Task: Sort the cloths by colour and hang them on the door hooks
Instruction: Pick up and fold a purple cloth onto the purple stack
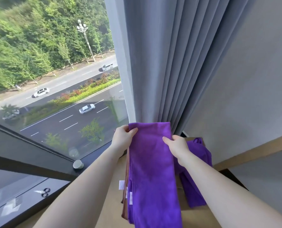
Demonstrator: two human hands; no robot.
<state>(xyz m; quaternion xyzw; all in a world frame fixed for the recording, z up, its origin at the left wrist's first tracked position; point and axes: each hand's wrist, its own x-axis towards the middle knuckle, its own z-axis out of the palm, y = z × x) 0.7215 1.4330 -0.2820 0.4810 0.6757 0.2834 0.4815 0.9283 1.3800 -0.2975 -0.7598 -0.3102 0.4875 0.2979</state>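
Furthest left is the window (54, 79), with a small round knob (78, 164) on its dark sill. Next comes the left hand (123, 137), which pinches the top left corner of the purple cloth (153, 170), thumb over the hem.

The cloth is folded into a long strip. Its long axis runs from the held top hem, by the foot of the grey curtain (161, 63), straight back toward the person, and its near end passes out of view at the bottom edge. It hangs above the wooden surface (112, 208), near that surface's left edge. Whether the lower part rests on the wood I cannot tell.

Thin brown cloths (126, 178) with white tags peek out along the strip's left side, layered behind it. The right hand (176, 145) grasps the strip's right edge just below the top corner, thumb on the face and fingers curled behind.

A second purple cloth (201, 152) lies crumpled toward the far right corner of the surface.

The likely trouble is the mixed stack. Only the top is gripped, so a brown layer could slide free and drop, or ride along unnoticed and end up hung with the purple. No door hooks are in sight, so the bundle must be carried, which gives the loose layers time to shift.
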